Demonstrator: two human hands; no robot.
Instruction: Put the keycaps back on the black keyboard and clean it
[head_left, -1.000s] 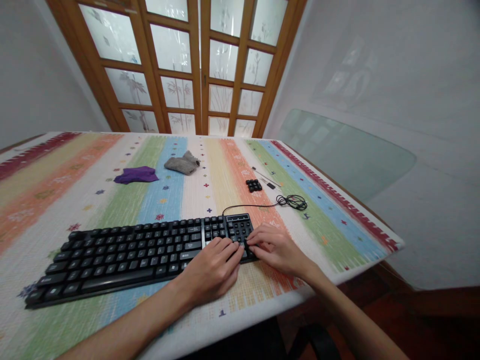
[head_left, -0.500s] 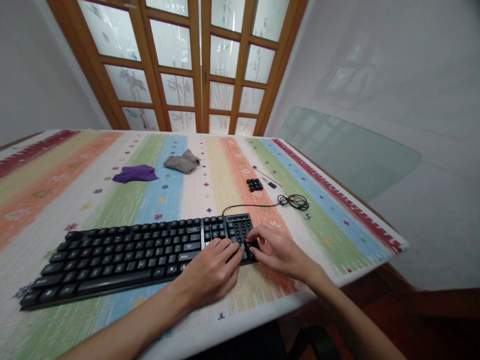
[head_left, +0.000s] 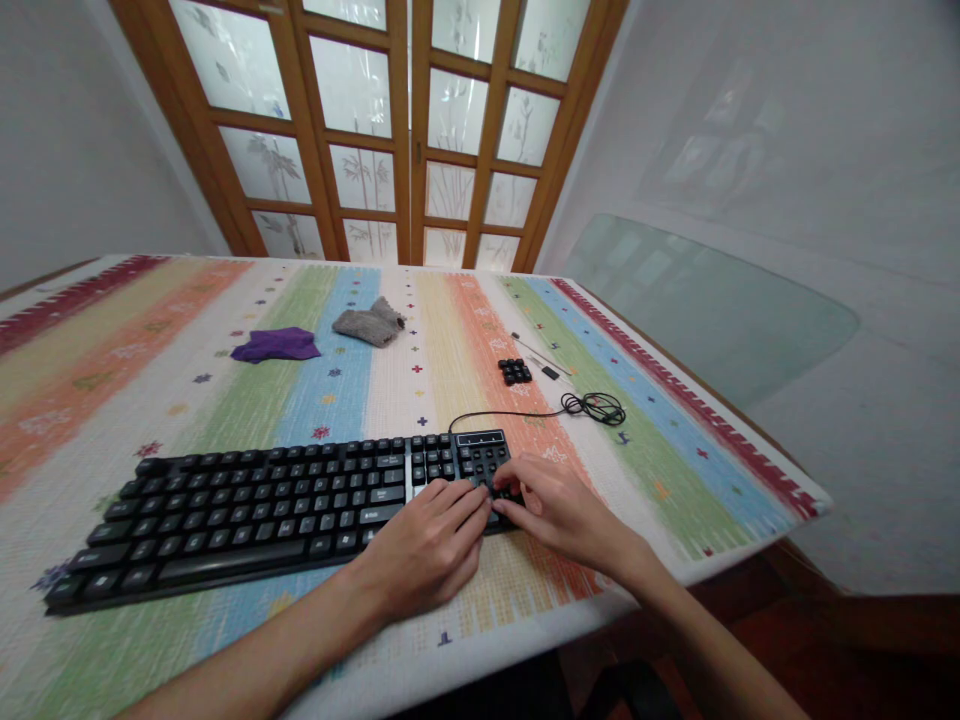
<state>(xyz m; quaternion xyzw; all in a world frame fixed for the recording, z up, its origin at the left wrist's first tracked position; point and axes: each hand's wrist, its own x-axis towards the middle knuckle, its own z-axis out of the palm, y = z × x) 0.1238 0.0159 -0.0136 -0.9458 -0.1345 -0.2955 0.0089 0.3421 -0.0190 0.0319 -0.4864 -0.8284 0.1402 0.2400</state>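
A black keyboard (head_left: 247, 510) lies along the near side of the table, its number pad at the right end. My left hand (head_left: 435, 540) rests palm down over the lower right part, fingers close together and bent onto the keys by the number pad. My right hand (head_left: 544, 500) comes in from the right, its thumb and index finger bent toward each other in a pinch at the pad's right edge. Whatever lies between those fingertips is too small and hidden to name. Both hands' fingertips nearly meet over the pad.
Beyond the pad sit several loose black keycaps (head_left: 514, 371) in a block. Near them are a small black piece (head_left: 550, 373), a thin rod (head_left: 540, 350) and a coiled cable (head_left: 594, 408). A purple cloth (head_left: 276, 345) and a grey cloth (head_left: 369, 324) lie farther back.
The view has shifted a little, so the table's things appear slightly farther right. My left fingertips have moved slightly toward my right hand; the right hand keeps its pinch at the number pad.
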